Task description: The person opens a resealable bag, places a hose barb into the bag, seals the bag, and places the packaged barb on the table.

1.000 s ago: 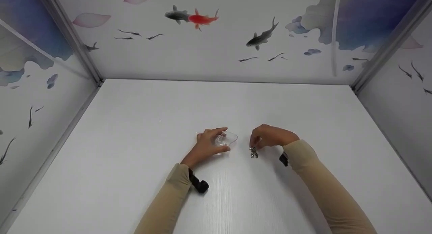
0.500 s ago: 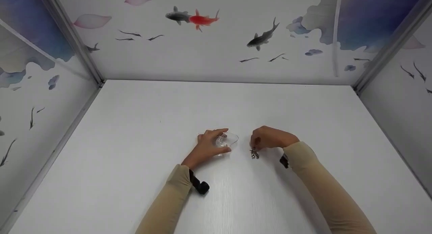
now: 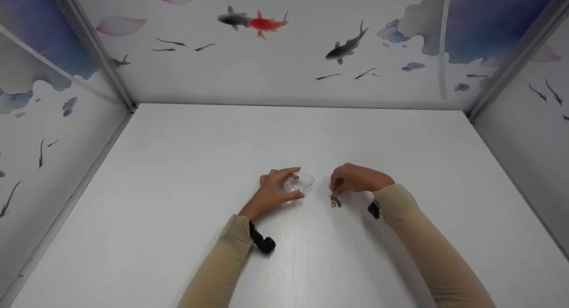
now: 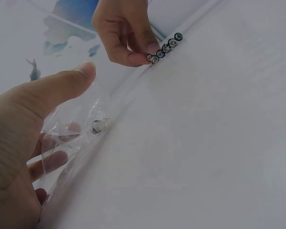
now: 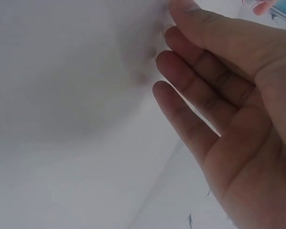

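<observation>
My left hand (image 3: pixel 272 191) curls round a thin clear plastic container (image 3: pixel 300 183) on the white table, thumb on the near side and fingers behind. In the left wrist view, a small shiny metal piece (image 4: pixel 99 126) shows through the clear plastic (image 4: pixel 97 106). To the right, the thumb and index fingertips of my right hand (image 3: pixel 357 178) pinch one end of a cluster of small metal pieces (image 3: pixel 335 201). In the left wrist view these pieces (image 4: pixel 167 48) form a short row with round, dark-ringed ends. The right wrist view shows my right palm (image 5: pixel 243 143), with the metal pieces out of sight.
The white table (image 3: pixel 293 134) spreads round both hands. Upright panels (image 3: pixel 284 77) printed with fish and clouds enclose its back and sides, joined by metal corner posts (image 3: pixel 493 72). A black wrist strap piece (image 3: pixel 266 246) hangs by the left cuff.
My right fingertips dip slightly at the metal pieces, then rise a little. The left hand and the clear container stay in place.
</observation>
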The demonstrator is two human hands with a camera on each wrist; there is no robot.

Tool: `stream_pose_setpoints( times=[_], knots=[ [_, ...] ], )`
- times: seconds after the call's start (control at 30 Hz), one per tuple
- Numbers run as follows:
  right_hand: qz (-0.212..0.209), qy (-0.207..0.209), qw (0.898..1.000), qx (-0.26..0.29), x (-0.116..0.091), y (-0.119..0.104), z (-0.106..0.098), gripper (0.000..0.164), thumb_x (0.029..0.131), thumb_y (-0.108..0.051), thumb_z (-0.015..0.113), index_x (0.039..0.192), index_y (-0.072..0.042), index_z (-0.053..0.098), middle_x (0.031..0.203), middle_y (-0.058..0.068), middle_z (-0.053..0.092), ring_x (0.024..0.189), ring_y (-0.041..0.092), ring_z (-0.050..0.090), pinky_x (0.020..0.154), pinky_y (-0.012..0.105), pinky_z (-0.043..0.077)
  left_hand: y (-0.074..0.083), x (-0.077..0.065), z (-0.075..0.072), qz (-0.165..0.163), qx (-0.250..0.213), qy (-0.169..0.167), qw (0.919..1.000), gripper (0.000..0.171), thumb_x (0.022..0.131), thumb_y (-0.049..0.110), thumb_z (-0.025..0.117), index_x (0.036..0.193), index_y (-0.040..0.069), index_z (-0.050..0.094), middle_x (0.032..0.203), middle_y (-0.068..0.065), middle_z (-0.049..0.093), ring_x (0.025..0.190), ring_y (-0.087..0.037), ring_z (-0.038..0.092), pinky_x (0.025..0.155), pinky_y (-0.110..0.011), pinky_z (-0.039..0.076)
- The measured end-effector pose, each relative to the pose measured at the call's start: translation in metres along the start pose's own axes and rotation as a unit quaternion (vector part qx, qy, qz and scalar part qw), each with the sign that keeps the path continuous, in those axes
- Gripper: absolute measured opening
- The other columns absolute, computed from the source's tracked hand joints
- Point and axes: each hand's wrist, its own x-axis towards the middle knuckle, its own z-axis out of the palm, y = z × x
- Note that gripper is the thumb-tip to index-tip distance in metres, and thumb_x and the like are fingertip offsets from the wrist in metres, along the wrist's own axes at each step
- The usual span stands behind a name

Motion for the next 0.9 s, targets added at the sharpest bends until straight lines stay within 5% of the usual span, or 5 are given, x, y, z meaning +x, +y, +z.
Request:
stream_pose_setpoints(
  times=[0.9],
  knots=[
    [-0.070, 0.058, 0.995, -0.030, 0.005, -0.017, -0.014, 0.010, 0.089, -0.009, 0.067, 0.097, -0.006, 0.073, 0.095, 0.003, 0.069, 0.089, 0.017, 0.061, 0.085, 0.037, 0.052, -0.004, 0.001, 0.001, 0.021, -0.002, 0.004, 0.9998, 0.073, 0.077, 0.044, 0.077, 0.140, 0.017, 0.050, 0.123, -0.001, 0.066, 0.114, -0.022, 0.049, 0.098, -0.046, 0.020]
  ],
)
